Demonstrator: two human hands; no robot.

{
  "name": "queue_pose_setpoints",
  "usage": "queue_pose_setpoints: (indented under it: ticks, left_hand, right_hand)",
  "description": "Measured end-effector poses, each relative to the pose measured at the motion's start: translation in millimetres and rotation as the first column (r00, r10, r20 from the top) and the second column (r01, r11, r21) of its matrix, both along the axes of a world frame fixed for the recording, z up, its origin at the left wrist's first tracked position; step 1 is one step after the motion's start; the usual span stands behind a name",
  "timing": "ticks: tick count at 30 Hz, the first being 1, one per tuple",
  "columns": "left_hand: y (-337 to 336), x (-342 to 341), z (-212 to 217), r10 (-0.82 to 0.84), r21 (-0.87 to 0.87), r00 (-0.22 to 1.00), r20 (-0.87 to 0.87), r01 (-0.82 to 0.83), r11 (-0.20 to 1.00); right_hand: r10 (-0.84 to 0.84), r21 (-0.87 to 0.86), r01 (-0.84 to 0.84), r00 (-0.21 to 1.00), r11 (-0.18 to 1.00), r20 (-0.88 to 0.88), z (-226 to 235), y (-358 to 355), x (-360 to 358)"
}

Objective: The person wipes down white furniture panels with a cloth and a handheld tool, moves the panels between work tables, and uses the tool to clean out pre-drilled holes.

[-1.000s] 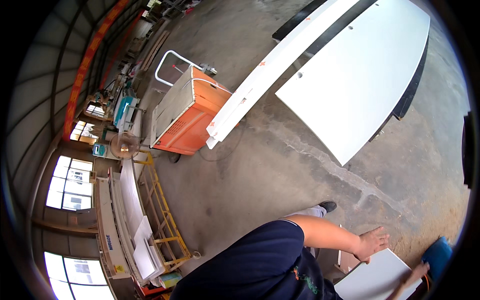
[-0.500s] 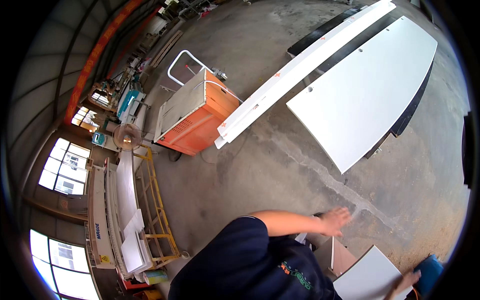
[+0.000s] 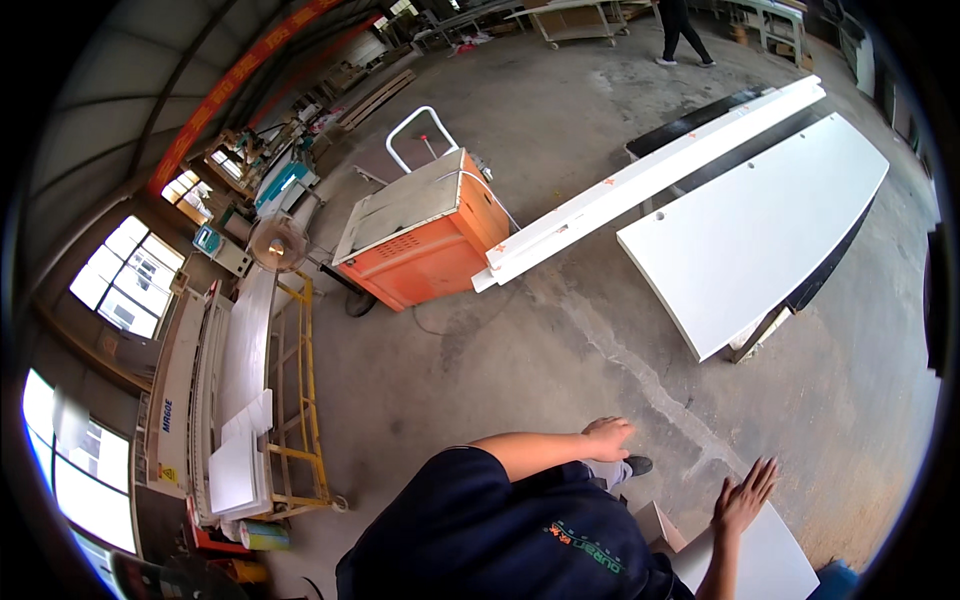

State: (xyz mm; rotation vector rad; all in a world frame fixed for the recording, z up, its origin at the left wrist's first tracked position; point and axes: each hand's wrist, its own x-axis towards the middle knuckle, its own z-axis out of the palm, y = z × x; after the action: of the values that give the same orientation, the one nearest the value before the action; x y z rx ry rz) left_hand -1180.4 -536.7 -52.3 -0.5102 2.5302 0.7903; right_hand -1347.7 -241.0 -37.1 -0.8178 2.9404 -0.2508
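Note:
My left hand (image 3: 605, 438) hangs in front of my dark blue shirt, fingers curled in, with nothing visible in it. It is just above my dark shoe (image 3: 636, 465) on the concrete floor. My right hand (image 3: 745, 495) is spread flat with fingers apart at the upper edge of a white panel (image 3: 765, 560) lying low at the bottom right. A small cardboard-coloured box (image 3: 655, 525) sits between my body and that panel.
An orange cart with a white handle (image 3: 420, 240) stands ahead. A long white board (image 3: 650, 180) and a wide curved white panel (image 3: 760, 220) rest on supports to the right. A yellow rack with white sheets (image 3: 290, 400) is on the left. Another person (image 3: 680, 30) walks far back.
My left hand has drawn back toward my body and its fingers have curled in. My right hand has slid up to the white panel's top edge. The view has shifted.

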Motion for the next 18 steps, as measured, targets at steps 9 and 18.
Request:
queue_pose_setpoints:
  ticks: [9, 18]
  left_hand:
    - [-13.1, 67.7, -20.7, 0.185, -0.05, 0.983, -0.003, -0.185, 0.981]
    - [-10.5, 56.1, 68.3, -0.023, -0.105, 0.927, -0.375, -0.017, 0.994]
  right_hand:
    - [0.398, 0.366, -0.177, 0.569, 0.914, -0.719, -79.5, 78.2, 126.9]
    - [0.07, 0.112, -0.07, 0.998, 0.991, -0.001, -9.4, 22.0, -14.6]
